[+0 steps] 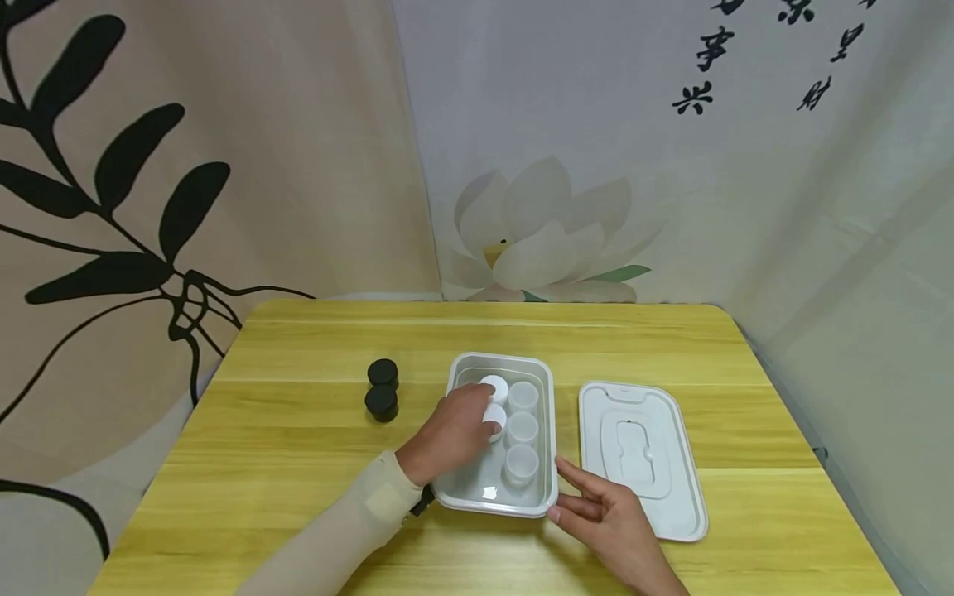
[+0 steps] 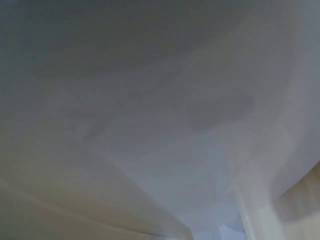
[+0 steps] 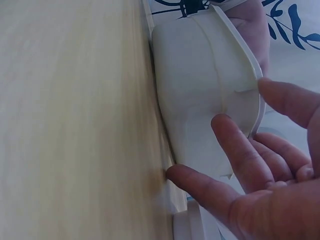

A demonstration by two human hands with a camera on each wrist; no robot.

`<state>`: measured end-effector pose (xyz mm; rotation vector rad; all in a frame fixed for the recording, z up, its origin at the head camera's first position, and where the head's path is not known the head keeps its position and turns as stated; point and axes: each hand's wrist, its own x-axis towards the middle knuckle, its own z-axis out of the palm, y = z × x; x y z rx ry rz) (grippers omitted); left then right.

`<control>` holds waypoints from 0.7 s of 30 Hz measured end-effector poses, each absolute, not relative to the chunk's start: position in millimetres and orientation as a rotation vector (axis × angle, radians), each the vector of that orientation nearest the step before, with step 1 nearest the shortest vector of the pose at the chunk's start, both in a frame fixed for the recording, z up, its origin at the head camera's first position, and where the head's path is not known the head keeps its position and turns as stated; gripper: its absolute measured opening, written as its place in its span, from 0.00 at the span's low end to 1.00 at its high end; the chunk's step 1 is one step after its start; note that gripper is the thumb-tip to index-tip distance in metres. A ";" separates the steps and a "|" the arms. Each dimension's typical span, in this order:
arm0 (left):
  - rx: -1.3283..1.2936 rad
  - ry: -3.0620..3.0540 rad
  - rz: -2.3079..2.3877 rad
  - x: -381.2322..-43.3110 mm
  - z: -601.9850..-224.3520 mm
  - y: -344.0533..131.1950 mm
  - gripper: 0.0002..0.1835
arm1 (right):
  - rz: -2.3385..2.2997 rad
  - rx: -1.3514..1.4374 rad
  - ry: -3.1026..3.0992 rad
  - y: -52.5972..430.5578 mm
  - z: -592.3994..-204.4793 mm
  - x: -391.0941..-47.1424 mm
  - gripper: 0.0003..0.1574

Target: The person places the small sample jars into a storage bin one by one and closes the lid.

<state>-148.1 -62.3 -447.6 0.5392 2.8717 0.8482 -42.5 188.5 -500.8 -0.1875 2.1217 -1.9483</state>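
Left hand [image 1: 455, 426] at 2 white jars [image 1: 495, 416] in tray [image 1: 469, 490]; can't tell if pinching. Right hand [image 1: 607, 517] spread against tray's right side. Risk: sideways knuckle bump tips 3 pale jars [image 1: 522, 429] close beside; hard push slides tray.

Behind wood-grain table [image 1: 298, 397]: beige cloth [image 1: 298, 157] with black leaves [image 1: 139, 156], pale cloth [image 1: 581, 83] with printed lotus [image 1: 551, 252].

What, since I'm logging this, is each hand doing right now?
Left hand: pinching a white round item inside the tray.
Right hand: open, touching the tray's side.
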 end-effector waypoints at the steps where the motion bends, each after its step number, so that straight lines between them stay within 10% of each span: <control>1: 0.536 2.869 0.882 -147.7 -448.0 -63.4 0.17 | -1.947 -0.185 2.123 188.4 -500.4 -42.5 0.43; 21: 0.244 2.598 1.584 -147.2 -434.4 -109.4 0.25 | -1.904 -0.221 2.156 185.1 -497.7 -39.8 0.45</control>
